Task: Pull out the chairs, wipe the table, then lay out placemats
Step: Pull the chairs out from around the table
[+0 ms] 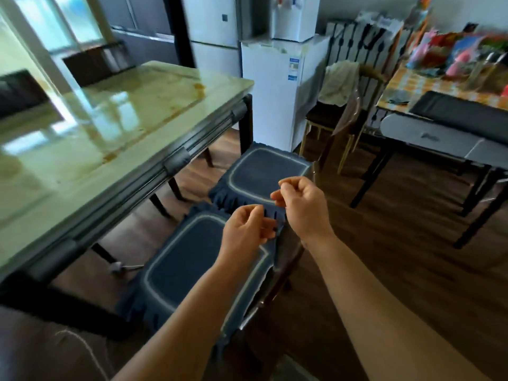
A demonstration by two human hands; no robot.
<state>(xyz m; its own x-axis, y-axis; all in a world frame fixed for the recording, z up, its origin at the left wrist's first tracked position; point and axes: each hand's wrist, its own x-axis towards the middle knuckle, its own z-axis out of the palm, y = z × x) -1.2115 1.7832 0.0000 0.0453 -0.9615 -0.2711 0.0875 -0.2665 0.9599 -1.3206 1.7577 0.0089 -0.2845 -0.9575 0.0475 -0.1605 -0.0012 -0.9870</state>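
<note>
Hands over two blue cushioned chairs (220, 224) beside the glossy green stone desk (115, 127).
Left hand (247, 229) and right hand (302, 207), at 6 o'clock, hang loosely curled, empty.

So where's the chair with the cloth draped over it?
In the head view it is right of centre, towards the back: the chair with a pale cloth stands between the white cabinet and the cluttered side table.

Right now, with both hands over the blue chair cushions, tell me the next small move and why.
Probably turn to fetch a cloth for wiping. Both chairs, near cushion and far cushion, already stand out from under the table, whose glossy top shows orange stains near its far edge. The left hand and right hand hang loosely curled and hold nothing.
</note>
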